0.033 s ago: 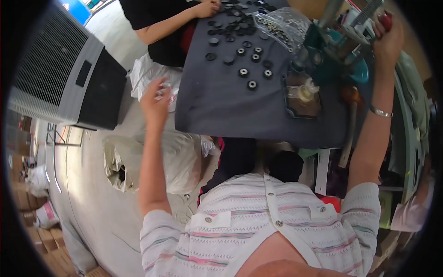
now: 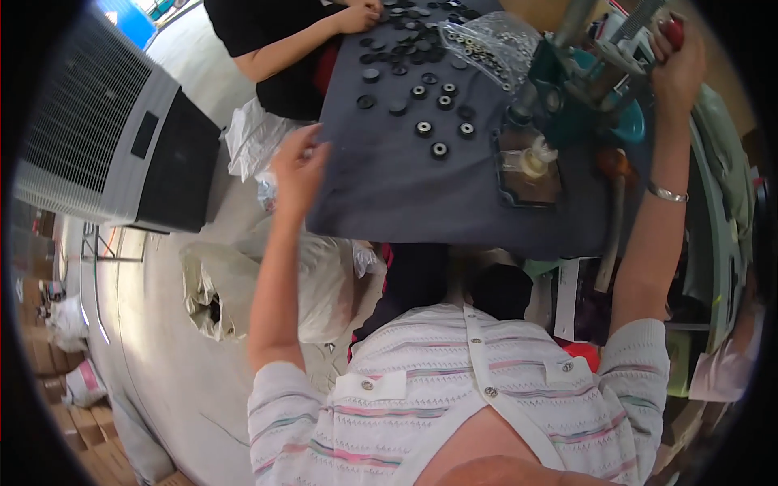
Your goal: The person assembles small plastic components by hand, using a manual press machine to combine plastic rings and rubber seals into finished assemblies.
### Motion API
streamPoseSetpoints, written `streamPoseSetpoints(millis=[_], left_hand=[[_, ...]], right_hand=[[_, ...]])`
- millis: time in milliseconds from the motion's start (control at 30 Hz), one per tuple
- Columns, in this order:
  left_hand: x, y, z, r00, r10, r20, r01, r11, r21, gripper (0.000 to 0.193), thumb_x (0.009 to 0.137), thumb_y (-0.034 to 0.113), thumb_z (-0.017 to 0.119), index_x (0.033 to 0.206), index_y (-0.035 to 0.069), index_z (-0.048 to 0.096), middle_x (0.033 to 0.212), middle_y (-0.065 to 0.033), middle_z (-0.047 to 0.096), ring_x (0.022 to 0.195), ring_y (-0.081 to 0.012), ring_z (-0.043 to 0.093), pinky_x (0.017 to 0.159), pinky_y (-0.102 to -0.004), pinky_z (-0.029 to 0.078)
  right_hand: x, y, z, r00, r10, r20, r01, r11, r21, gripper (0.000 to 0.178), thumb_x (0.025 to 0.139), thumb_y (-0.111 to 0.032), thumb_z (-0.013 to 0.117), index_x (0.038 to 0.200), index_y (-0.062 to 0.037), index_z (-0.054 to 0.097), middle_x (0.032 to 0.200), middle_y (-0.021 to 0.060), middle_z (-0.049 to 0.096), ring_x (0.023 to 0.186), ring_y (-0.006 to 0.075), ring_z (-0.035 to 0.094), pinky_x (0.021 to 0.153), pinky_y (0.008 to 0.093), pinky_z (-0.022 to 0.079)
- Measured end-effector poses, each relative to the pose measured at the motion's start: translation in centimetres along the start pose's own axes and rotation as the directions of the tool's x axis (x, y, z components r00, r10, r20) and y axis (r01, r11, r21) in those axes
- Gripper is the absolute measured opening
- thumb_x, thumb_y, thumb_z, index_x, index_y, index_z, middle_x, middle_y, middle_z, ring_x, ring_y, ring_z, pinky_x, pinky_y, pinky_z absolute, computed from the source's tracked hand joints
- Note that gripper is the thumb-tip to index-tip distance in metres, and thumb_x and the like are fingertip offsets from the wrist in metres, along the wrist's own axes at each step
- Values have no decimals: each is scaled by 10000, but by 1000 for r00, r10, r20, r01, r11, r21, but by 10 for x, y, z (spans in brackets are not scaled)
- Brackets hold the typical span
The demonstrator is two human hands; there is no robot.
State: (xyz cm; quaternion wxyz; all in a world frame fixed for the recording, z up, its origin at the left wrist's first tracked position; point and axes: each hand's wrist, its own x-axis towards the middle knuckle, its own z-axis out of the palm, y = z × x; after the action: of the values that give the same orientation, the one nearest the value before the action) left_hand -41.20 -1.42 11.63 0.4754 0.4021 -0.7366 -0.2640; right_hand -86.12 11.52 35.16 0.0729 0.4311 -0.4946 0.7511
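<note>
My right hand [image 2: 679, 69] is closed round a red ball knob [image 2: 672, 34] at the upper right, beside a green hand press [image 2: 571, 101]. Just off the table's left edge hovers my left hand [image 2: 298, 170], its thumb and forefinger apart, with nothing I can make out between them. On the grey-covered table [image 2: 389, 198] lie several black round discs with pale metal centres [image 2: 423, 128] and plain black discs [image 2: 397, 106]. Nearer the press sits a small dark tray [image 2: 527, 182] with a clear roll of tape [image 2: 536, 158] on it.
A clear bag of small metal rings [image 2: 490, 53] lies at the back. An orange-headed hammer [image 2: 613, 206] rests at the right edge. Across the table, another person's hand [image 2: 361, 16] is among the black discs. An air cooler [image 2: 138, 130] and plastic bags [image 2: 324, 283] stand left.
My left hand has moved right, from over the white bag toward the table's left edge. My right hand stays on the red knob.
</note>
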Motion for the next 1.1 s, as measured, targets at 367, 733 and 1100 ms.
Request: streamPoseSetpoints(millis=[367,733,1100], left_hand=[[54,-7,134,972,48,228,-125,933,337,648,715,140,758,1317,79,525,1077,-128,657,976,-302,616,838,-395,495],[7,95,173,868,302,394,-219,945,-242,837,642,-4,789,1397,97,440,941,-112,648,755,-239,589,712,-348,515],[-14,128,239,809,372,455,-238,915,-325,917,639,11,791,1440,47,345,948,-156,629,796,-299,604,722,-374,510]], right_hand=[[-22,-11,16,1000,5,-2,-4,944,329,208,989,-295,509,972,-89,525,682,0,473,461,36,354,394,176,252],[-11,4,11,999,-23,45,5,927,374,212,960,-320,558,958,-109,539,680,-5,496,450,31,356,377,174,238],[-6,-19,-3,941,289,174,-332,705,626,195,957,-301,559,934,-109,545,668,-16,459,466,37,344,389,188,245]])
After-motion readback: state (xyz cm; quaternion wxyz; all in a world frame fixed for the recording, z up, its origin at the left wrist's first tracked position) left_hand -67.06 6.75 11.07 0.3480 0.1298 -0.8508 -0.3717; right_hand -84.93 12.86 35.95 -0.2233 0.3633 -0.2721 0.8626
